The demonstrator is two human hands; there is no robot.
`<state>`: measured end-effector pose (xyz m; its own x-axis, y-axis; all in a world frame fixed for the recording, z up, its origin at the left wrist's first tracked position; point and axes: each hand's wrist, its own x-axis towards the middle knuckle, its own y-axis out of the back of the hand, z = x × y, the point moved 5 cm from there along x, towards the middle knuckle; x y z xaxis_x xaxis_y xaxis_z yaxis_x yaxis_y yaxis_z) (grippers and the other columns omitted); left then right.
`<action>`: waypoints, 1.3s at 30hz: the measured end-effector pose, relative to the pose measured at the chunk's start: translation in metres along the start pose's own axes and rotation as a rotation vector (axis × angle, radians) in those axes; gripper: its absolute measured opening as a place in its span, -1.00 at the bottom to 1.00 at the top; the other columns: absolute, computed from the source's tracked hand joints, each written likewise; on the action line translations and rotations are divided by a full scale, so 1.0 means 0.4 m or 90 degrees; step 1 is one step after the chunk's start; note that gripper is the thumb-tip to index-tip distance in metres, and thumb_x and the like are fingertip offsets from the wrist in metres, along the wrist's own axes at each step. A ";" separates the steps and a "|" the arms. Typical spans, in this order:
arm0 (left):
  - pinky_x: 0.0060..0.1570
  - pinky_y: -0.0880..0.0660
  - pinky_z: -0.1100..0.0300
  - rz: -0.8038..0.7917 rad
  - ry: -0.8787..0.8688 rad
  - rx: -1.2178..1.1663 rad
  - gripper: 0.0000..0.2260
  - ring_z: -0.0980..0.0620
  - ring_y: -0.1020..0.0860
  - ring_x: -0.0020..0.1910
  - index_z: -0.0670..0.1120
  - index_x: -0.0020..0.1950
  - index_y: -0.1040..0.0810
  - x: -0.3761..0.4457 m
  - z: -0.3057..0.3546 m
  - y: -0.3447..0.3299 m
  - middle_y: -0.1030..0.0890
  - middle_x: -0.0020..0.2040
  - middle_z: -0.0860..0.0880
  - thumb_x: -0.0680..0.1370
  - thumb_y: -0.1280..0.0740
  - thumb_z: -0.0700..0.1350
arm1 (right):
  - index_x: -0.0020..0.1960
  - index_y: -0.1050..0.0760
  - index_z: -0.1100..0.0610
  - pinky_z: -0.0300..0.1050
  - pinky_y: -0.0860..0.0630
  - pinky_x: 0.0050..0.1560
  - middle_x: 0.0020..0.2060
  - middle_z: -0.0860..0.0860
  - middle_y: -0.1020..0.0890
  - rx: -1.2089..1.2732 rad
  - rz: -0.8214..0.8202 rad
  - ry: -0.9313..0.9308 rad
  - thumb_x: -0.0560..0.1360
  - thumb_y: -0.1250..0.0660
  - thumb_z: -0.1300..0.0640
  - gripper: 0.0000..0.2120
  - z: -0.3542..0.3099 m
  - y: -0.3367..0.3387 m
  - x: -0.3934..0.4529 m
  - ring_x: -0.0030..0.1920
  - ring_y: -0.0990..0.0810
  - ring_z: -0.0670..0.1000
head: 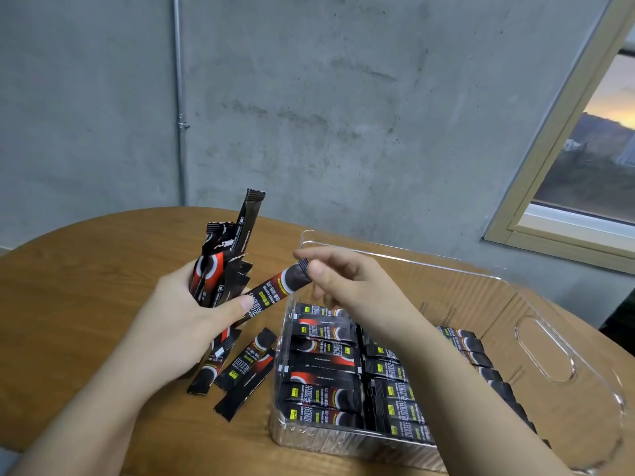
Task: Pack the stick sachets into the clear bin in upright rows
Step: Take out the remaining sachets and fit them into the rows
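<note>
My left hand (178,321) grips a bunch of black stick sachets (223,262) that stand upright, fanned above the fist. My right hand (347,280) pinches the top end of a single stick sachet (275,292); its lower end lies by my left thumb, left of the bin. The clear bin (543,341) sits on the table at the right. Several rows of packed sachets (330,372) fill its near left part, and my right forearm hides part of them. Three loose sachets (240,369) lie on the table beside the bin.
The round wooden table (86,269) stands against a grey concrete wall (343,115). A window with a light frame (556,139) is at the far right. The bin's right half shows bare bottom and a handle cut-out (543,352).
</note>
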<state>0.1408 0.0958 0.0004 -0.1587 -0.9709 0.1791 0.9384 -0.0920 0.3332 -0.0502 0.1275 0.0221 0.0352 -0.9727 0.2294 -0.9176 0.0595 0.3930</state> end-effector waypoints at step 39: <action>-0.33 -0.45 0.18 -0.079 -0.022 0.078 -0.82 0.12 -0.55 -0.47 0.05 -0.14 -0.48 0.002 -0.035 -0.029 -0.62 -0.38 0.00 0.41 -0.48 -0.02 | 0.13 -0.58 0.13 -0.16 -0.47 -0.04 0.06 0.06 -0.63 -0.551 -0.103 -0.246 0.47 -0.41 0.14 -0.76 0.250 0.018 0.018 0.03 -0.58 0.05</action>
<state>0.1342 0.0931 -0.0163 -0.2839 -0.9455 0.1596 0.8668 -0.1818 0.4644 -0.0961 0.0985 -0.0625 -0.1386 -0.9812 -0.1340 -0.2973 -0.0879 0.9507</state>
